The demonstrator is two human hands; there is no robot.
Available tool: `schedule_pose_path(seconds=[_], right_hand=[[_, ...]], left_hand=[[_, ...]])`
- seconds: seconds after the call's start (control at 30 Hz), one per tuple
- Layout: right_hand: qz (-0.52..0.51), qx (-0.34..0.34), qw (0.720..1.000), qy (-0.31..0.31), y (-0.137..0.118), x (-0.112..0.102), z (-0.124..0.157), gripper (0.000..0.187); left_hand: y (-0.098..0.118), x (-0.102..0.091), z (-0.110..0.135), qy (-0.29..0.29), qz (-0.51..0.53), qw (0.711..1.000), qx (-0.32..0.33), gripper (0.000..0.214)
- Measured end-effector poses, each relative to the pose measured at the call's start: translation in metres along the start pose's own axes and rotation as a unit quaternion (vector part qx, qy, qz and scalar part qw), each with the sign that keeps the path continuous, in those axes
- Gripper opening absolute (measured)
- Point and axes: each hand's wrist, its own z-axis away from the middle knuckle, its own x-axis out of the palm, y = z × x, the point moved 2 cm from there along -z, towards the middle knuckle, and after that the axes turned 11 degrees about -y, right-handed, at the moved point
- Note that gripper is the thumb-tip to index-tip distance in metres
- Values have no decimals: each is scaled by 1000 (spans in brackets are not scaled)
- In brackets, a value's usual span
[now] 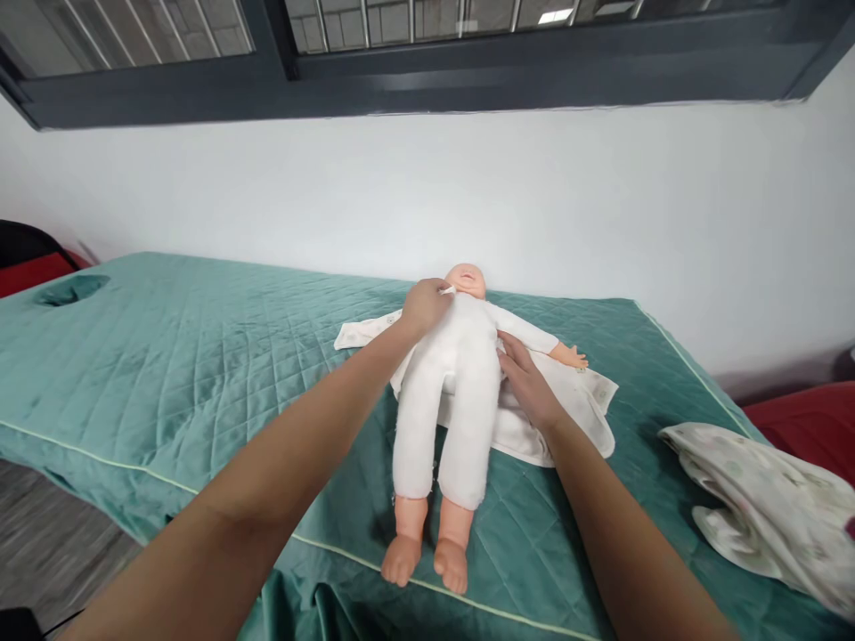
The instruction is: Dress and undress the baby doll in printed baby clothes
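In the head view, a plastic-limbed doll with a white plush body (462,334) lies face-up on the green quilted bed (200,356), head by the far edge, feet at the near edge. The left hand (427,307) pinches white fabric (450,289) beside its neck; the right hand (526,378) touches its side, grip unclear. The white printed cloth garment (521,436) seems already spread underneath; the visible arm remains unsleeved, the front unclosed.

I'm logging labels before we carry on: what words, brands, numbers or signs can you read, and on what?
No readable text anywhere in view.
Patterned cloth: faint prints, too blurred to tell if any is lettering.
White garment under the doll: tiny marks, too small to make out.
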Motion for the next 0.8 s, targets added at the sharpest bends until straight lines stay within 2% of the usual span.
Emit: schedule_pose_path(seconds=[0.1, 0.23, 0.33, 0.43, 0.5, 0.63, 0.7, 0.8], right_hand=[[-1, 0, 1000, 2, 4, -1, -2, 60], [-17, -3, 1000, 3, 8, -1, -2, 60], [-35, -9, 999, 11, 10, -1, -3, 57], [-43, -15, 999, 17, 10, -1, -3, 56], [-46, -15, 999, 21, 10, -1, -3, 55], [-56, -2, 998, 29, 10, -1, -2, 56], [-58, 0, 998, 31, 10, -2, -1, 56], [-63, -1, 998, 27, 9, -2, -1, 55]], left_hand=[[17, -1, 19, -33, -90, 995, 26, 16], [43, 1, 66, -106, -238, 964, 55, 22], [52, 6, 103, -142, -246, 954, 92, 30], [48, 11, 133, -157, -214, 957, 115, 33], [41, 10, 150, -127, -218, 958, 136, 29], [21, 2, 176, -22, -287, 944, 160, 36], [8, 1, 188, -1, -302, 943, 141, 40], [-8, 3, 203, -1, -268, 957, 115, 22]])
